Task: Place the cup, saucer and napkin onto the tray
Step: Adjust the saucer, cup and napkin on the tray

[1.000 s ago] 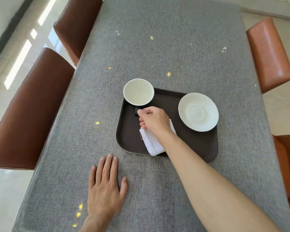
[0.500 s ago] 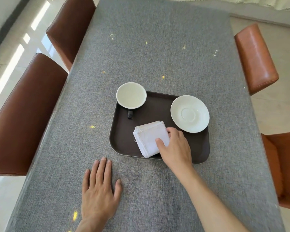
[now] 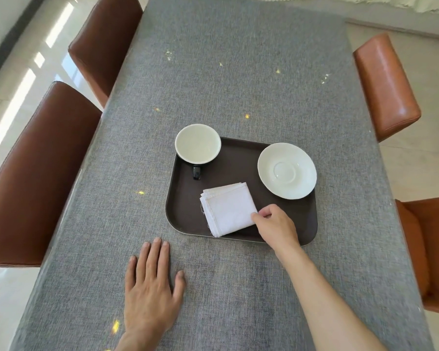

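napkin [image 3: 229, 210] at right hand [image 3: 276, 228] fingertips

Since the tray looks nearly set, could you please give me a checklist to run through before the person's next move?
1. White-lined dark cup on the dark rounded plastic tray: ok, at the far left corner, upright, handle toward the person.
2. White ceramic saucer on the tray: ok, far right, its rim overhanging the tray's right edge.
3. Folded white cloth napkin on the tray: ok, though its near corner reaches the tray's near rim.
4. Right hand clear of the napkin: not ok, fingertips touch its right corner.
5. Left hand out of the way: ok, flat on the grey woven tablecloth.
6. Cup contents: cannot tell.
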